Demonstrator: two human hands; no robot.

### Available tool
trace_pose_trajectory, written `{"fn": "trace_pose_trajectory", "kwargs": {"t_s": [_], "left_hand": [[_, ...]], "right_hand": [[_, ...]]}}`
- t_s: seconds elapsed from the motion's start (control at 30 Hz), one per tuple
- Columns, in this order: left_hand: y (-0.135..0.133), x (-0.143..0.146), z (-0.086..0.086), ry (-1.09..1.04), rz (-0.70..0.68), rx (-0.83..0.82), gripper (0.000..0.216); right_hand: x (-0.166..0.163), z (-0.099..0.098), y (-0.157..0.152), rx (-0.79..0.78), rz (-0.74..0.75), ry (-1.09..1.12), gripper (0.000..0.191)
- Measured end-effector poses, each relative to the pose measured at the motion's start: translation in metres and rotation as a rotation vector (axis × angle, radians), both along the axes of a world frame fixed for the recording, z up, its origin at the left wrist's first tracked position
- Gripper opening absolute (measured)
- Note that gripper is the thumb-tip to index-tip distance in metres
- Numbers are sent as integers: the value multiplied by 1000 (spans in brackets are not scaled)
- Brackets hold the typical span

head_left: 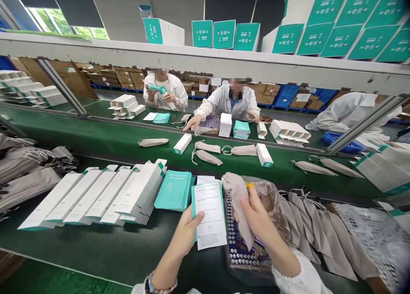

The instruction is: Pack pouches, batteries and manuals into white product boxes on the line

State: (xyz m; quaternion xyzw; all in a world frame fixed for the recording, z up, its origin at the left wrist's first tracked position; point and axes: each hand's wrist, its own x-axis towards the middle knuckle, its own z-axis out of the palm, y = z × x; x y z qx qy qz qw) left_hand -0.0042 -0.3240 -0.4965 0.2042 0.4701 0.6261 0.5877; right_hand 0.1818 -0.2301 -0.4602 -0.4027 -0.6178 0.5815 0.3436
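Observation:
My left hand (pixel 188 227) grips a printed sheet together with a teal-edged booklet (pixel 209 217), the thumb lying on top. In my right hand (pixel 258 215) is a grey drawstring pouch (pixel 238 200), held at a slant with its rounded end up. A small yellow thing (pixel 250 185) shows by the right fingertips; I cannot tell what it is. Beneath the pouch stands a plastic-lined tray (pixel 230 266) of upright batteries (pixel 243 257), with a few lying loose. A stack of teal user manuals (pixel 173 189) lies left of the booklet.
Folded white boxes (pixel 105 195) lean in a row at left. Grey pouches (pixel 320 225) overlap at right, and more (pixel 28 174) pile at far left. The green belt (pixel 153 155) carries pouches and white boxes (pixel 182 144). Co-workers (pixel 224 101) sit opposite under a shelf (pixel 192 57).

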Motion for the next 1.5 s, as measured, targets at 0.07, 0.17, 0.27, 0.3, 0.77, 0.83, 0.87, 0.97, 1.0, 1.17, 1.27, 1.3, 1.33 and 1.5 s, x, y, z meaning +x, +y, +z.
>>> {"fn": "trace_pose_trajectory", "kwargs": {"t_s": [0.07,0.17,0.27,0.3,0.77,0.83,0.87,0.97,1.0,1.17,1.27,1.3,1.33,1.5], "left_hand": [[3,11,-6,7,13,12,46],[6,24,-13,27,30,24,48],[6,33,-16,-8,111,16,49],[5,36,-17,-36,138,7,51],[-15,44,-10,-58,118,110,92],[-12,45,-9,15,167,136,96],[-11,45,-9,17,174,123,97],[-9,43,-10,-96,171,9,93],[-9,42,-10,-157,170,-27,88],[-8,37,-14,-463,201,-104,49],[-6,37,-15,-536,208,-131,36],[-6,37,-15,-534,200,-127,35],[-6,37,-16,-524,195,-123,35],[-5,38,-17,-443,205,-129,41]], "right_hand": [[-13,-5,-15,88,-37,-85,38],[-35,-21,-33,226,-104,-195,39],[-47,-37,-41,367,-141,-268,30],[-49,-40,-41,416,-143,-287,27],[-27,-33,-28,31,345,-13,65],[-25,-33,-25,-28,394,27,70],[-24,-33,-23,-74,428,59,73],[-23,-32,-19,-174,500,130,67],[-23,-31,-20,-186,500,134,61],[-29,-32,-31,-192,289,117,41],[-33,-36,-36,-59,176,4,38],[-34,-37,-37,-9,162,-50,37],[-34,-38,-38,32,153,-99,36],[-28,-38,-36,73,213,-171,41]]}}
